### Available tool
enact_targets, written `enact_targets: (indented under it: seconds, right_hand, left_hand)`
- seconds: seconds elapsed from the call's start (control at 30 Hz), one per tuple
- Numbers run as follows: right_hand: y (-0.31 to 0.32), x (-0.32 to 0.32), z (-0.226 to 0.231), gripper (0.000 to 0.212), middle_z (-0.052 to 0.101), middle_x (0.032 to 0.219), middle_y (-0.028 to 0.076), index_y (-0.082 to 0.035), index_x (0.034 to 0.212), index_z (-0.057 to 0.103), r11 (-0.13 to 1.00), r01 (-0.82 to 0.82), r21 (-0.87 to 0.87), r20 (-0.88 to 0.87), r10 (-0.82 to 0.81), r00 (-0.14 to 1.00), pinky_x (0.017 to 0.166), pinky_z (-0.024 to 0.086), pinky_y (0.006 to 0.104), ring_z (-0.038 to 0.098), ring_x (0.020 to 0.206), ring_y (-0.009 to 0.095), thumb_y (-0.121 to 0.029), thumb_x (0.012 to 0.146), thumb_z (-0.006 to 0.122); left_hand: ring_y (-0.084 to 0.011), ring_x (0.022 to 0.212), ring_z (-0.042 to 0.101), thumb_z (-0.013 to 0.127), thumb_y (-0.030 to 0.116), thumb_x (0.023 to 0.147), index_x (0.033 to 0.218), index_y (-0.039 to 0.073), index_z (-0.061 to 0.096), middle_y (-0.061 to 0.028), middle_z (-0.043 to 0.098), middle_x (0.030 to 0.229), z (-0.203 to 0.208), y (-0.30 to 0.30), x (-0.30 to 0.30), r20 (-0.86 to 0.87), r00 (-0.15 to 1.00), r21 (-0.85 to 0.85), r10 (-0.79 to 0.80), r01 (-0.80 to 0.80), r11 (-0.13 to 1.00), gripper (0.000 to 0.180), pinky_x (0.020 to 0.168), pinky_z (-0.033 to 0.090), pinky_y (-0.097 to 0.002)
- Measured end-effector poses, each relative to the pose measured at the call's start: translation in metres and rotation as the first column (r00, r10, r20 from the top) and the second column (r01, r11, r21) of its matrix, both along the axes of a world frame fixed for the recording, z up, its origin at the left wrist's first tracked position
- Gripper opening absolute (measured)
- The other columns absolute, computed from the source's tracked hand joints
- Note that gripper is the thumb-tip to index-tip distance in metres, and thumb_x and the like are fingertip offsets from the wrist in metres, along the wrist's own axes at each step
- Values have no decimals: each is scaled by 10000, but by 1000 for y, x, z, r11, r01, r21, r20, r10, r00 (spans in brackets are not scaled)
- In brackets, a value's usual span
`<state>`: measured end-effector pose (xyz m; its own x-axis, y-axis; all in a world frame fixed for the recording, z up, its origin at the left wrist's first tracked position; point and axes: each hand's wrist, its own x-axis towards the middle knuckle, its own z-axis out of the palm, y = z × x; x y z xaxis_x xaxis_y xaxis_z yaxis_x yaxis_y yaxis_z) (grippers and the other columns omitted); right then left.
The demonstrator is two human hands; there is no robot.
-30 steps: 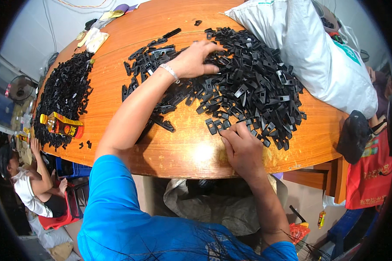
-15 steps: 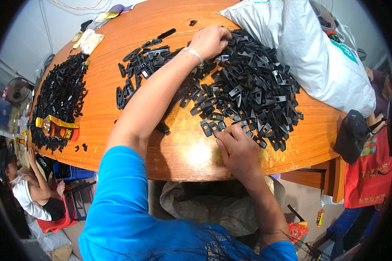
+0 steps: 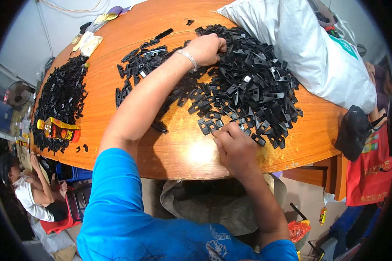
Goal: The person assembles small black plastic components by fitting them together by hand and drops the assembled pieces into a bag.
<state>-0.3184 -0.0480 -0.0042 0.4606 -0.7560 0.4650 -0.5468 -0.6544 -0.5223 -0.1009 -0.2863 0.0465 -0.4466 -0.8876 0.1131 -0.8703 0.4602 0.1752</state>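
A large heap of small black plastic parts (image 3: 257, 82), many with a square hole, covers the table in front of me. My left hand (image 3: 207, 50) is at the heap's far left side, its fingers curled down; what lies in them is hidden. At the heap's near edge is my right hand (image 3: 237, 150), thumb and fingers drawn together beside a few holed parts (image 3: 207, 126). Whether it pinches one of them is not visible. Left of the heap, partly behind my left forearm, lie longer black pieces (image 3: 146, 58), some in rows.
A big white woven sack (image 3: 309, 56) leans along the right side of the wooden table (image 3: 104, 87). Farther left are another black heap (image 3: 59, 95) and a bottle with a yellow cap (image 3: 59, 129). A person (image 3: 35, 191) sits at lower left. A red bag (image 3: 370, 169) hangs at right.
My left hand has shifted slightly left and nearer to me over the heap, and its wrist is lower. My right hand stays almost in place at the near edge.
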Motion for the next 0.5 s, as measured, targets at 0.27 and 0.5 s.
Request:
enact_targets:
  seconds: [0.27, 0.5]
  right_hand:
    - [0, 1, 6, 123, 639, 965, 90, -65, 1021, 729, 1000, 14, 15, 5, -14, 1000, 693, 575, 437, 707, 825, 306, -56, 915, 668]
    - [-1, 1, 2, 109, 674, 967, 80, -93, 1037, 762, 998, 28, 53, 29, -29, 999, 677, 572, 411, 712, 804, 305, -100, 931, 742]
  left_hand:
    - [-357, 1110, 720, 597, -4, 900, 1261, 142, 763, -174, 771, 1151, -10, 12, 9, -87, 996, 143, 13, -1, 990, 424, 963, 569, -448]
    - [-326, 1147, 716, 671, 15, 836, 1240, 149, 769, -134, 765, 1196, -2, 15, 14, -74, 994, 230, -81, 96, 968, 437, 984, 569, -419]
